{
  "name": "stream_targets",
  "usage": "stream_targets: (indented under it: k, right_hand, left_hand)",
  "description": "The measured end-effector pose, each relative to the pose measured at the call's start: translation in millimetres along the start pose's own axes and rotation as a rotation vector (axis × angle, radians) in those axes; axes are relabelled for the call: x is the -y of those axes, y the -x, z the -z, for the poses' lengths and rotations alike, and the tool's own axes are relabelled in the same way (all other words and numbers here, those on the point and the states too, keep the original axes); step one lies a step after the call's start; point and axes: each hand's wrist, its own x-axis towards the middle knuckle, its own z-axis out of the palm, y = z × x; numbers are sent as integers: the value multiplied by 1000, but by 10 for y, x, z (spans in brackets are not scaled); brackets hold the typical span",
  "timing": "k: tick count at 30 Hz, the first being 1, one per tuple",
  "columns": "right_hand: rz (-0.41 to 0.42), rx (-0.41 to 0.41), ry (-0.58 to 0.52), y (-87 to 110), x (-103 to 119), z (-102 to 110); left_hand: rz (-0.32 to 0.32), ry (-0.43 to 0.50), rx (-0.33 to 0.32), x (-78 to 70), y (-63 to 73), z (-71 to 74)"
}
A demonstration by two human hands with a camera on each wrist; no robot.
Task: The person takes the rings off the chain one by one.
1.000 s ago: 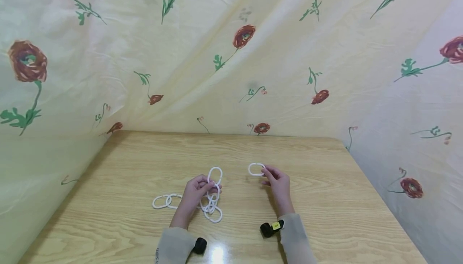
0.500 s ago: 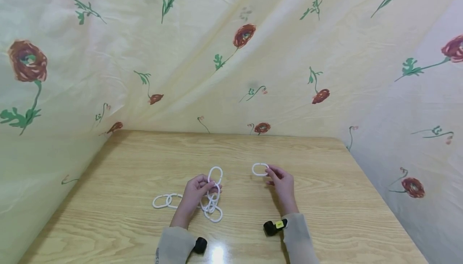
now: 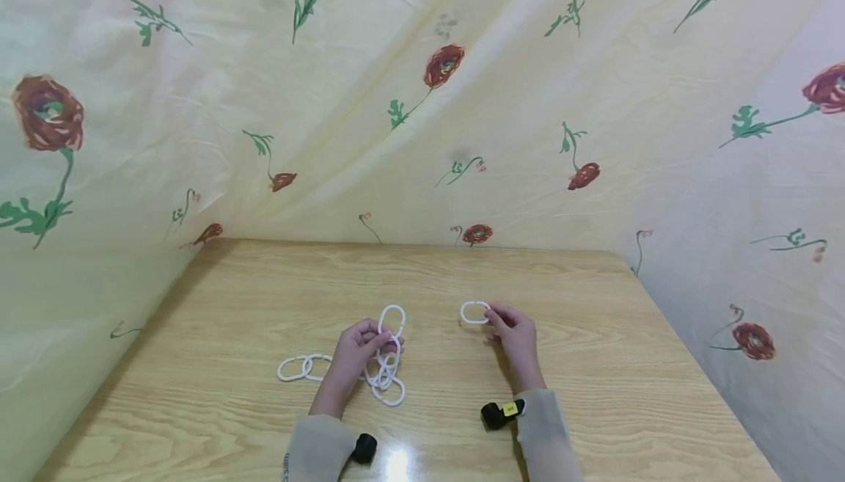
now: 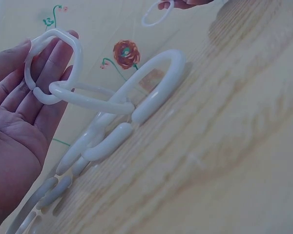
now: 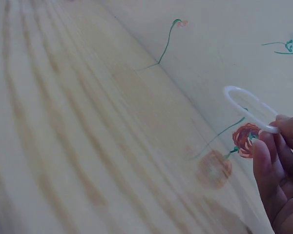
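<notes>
A chain of white plastic links (image 3: 389,392) lies partly bunched on the table, and its tail (image 3: 291,370) stretches out to the left behind the wrist. Between thumb and fingers my left hand (image 3: 356,353) pinches the chain near one end, so the end link (image 3: 392,318) stands up above the fingertips. In the left wrist view, that pinched link (image 4: 76,56) shows a small gap in its side. Off to the right, my right hand (image 3: 517,339) pinches a single loose link (image 3: 474,312) by its right end, held apart from the chain. The right wrist view shows this loose link (image 5: 251,109) too.
The wooden table (image 3: 594,364) runs back to a hanging cloth (image 3: 343,100) printed with red flowers, which also closes in both sides. A black wrist camera (image 3: 365,448) sits at the left cuff, another camera (image 3: 491,416) at the right cuff.
My right hand has moved slightly to the right with the single link, then the link has dipped a little. The left hand and the chain have stayed in place.
</notes>
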Motion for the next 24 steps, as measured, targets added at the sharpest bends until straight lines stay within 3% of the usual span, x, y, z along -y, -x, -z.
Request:
stream_targets:
  k: [12, 24]
  right_hand:
    - [-64, 12, 5, -13, -5, 13]
    - [-54, 45, 62, -3, -34, -25]
  left_hand:
    - [13, 20, 8, -4, -7, 3]
    - [-16, 7, 25, 9, -5, 17]
